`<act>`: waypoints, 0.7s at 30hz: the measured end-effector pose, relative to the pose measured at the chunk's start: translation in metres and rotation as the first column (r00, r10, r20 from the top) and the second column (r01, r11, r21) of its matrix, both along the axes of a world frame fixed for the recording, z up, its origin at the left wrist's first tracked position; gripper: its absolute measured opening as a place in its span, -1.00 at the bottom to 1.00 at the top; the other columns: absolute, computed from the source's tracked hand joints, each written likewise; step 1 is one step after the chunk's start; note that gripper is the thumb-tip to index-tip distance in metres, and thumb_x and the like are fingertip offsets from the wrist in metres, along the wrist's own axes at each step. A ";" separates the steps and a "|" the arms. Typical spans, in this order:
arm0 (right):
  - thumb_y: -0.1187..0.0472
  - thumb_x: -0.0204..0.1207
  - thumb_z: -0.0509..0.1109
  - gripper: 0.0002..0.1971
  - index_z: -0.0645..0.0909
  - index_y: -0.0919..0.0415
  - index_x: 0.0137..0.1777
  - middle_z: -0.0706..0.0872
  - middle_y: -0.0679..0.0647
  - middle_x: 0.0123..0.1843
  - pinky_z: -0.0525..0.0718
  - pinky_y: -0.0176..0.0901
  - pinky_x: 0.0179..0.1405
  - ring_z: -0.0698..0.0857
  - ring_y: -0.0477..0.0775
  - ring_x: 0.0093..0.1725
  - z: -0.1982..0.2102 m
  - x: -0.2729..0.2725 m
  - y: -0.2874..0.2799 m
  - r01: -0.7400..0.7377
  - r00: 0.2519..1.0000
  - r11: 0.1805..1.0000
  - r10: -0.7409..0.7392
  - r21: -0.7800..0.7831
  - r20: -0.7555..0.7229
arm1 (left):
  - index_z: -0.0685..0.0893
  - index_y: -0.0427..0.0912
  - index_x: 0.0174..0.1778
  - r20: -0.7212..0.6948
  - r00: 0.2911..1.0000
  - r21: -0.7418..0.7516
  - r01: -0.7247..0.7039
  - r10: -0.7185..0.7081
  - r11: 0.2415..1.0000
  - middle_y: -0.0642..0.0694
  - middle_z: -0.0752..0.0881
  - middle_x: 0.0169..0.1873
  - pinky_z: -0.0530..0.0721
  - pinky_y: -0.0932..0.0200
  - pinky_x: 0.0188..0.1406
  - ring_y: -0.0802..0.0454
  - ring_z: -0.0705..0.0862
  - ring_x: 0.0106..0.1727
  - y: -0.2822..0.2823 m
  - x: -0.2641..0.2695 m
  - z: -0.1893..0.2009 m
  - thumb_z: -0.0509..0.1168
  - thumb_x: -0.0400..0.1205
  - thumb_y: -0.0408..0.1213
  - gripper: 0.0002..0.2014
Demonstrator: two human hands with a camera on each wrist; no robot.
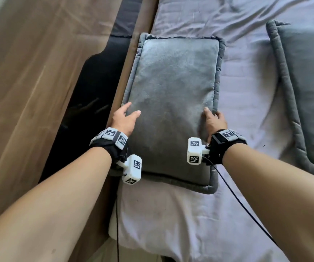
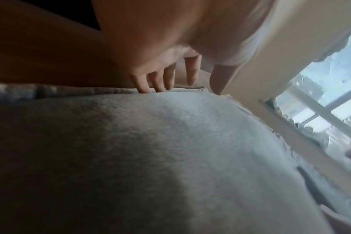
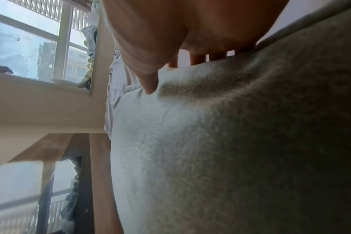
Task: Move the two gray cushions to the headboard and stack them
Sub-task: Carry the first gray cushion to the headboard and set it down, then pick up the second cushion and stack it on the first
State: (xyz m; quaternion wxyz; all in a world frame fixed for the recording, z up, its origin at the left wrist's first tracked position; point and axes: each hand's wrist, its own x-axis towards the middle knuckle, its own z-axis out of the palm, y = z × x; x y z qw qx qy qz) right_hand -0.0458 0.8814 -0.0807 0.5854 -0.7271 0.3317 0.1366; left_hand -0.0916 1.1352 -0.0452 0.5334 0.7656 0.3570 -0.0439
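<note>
A gray cushion (image 1: 171,87) lies flat on the bed, its left edge along the brown headboard (image 1: 29,72). My left hand (image 1: 127,114) rests on the cushion's left edge with fingers fairly straight; in the left wrist view the fingertips (image 2: 142,88) touch the seam of the cushion (image 2: 150,150). My right hand (image 1: 212,115) grips the right edge, thumb on top and fingers curled over the border. In the right wrist view the thumb of that hand (image 3: 180,71) dents the cushion (image 3: 210,142). A second gray cushion (image 1: 307,82) lies apart at the right.
A lilac sheet (image 1: 247,82) covers the bed between and below the cushions. A dark gap (image 1: 88,103) runs between headboard and mattress. A black cable (image 1: 247,205) trails from my right wrist over the sheet. A window (image 3: 30,47) shows in the wrist views.
</note>
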 end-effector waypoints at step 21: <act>-0.37 0.57 0.27 -0.29 0.40 0.08 0.56 0.66 0.23 0.33 0.64 0.18 0.26 0.73 0.21 0.19 0.085 -0.004 -0.226 0.250 0.968 0.936 -0.233 0.246 -0.098 | 0.58 -0.09 0.09 -0.115 0.954 -0.568 -0.291 0.276 0.770 -0.07 0.70 -0.27 0.56 0.22 -0.35 0.01 0.70 -0.33 -0.244 0.017 0.047 0.26 0.69 -0.20 -0.89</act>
